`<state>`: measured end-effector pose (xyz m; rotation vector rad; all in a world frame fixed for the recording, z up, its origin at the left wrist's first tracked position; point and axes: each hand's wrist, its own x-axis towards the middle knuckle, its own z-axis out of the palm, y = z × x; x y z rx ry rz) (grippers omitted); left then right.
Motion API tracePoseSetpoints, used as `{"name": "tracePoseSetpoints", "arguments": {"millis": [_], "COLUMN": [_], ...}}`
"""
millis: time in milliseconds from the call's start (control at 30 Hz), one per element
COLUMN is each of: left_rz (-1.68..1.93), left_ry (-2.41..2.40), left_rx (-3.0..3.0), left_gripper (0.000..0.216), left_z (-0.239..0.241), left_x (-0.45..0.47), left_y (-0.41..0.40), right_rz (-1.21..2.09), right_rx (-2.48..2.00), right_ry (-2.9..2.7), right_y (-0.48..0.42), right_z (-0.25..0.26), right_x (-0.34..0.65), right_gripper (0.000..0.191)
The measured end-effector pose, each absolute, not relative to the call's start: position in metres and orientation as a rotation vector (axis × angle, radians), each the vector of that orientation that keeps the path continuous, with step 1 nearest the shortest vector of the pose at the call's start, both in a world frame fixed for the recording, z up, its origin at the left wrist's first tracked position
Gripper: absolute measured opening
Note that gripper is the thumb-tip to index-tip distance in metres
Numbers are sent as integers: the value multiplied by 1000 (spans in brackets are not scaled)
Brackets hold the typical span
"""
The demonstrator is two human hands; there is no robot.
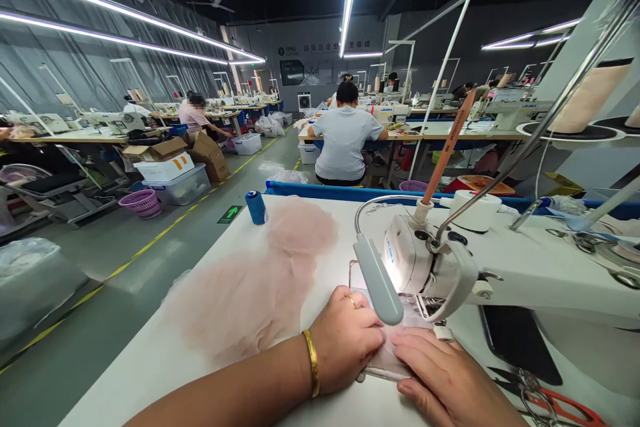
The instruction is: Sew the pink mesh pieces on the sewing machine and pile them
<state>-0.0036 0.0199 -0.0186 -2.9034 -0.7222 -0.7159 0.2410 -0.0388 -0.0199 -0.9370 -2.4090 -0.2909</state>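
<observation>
Well left of the sewing machine (425, 267), one blue thread spool (256, 207) stands on the white table (150, 367). Between the spool and the machine lies one loose heap of sheer pink cloth (250, 287).

Just in front of the machine's needle end, the left hand (345, 337) bears down on a small pale piece of cloth (385, 360). Its fingers are close together and bent. The one lamp (379, 280) hides their tips, so I cannot tell whether they pinch the piece or only press it. This arm wears one bracelet (311, 361) and one ring (353, 301).

The right hand (445, 373) lies flat on the same piece, fingers straight and side by side, gripping nothing.

The step looks like steadying the piece at the needle. Done well, both hands would keep it smooth and taut between them and press lightly so the thin cloth neither puckers nor drags. The fingertips should stay clear of the needle, with the edge under the lamp's light.

Right of the machine's front lie one dark flat slab (520, 340) and one pair of red-handled scissors (555, 403).

Two hands in all, one machine at this table.
</observation>
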Motion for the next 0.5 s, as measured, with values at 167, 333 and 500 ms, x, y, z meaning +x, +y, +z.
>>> {"name": "tracePoseSetpoints", "arguments": {"millis": [167, 333, 500], "left_rz": [-746, -660, -722], "left_ry": [-701, -791, -792], "left_rx": [-2917, -2894, -2874], "left_gripper": [13, 14, 14], "left_z": [-21, -25, -27], "left_x": [-4, 0, 2], "left_y": [19, 21, 25], "right_rz": [-309, -327, -300], "right_rx": [-937, -919, -917], "right_ry": [-2394, -2385, -2399], "right_y": [-39, -37, -32], "right_z": [-26, -20, -21], "right_x": [242, 239, 239], "right_gripper": [34, 33, 30]}}
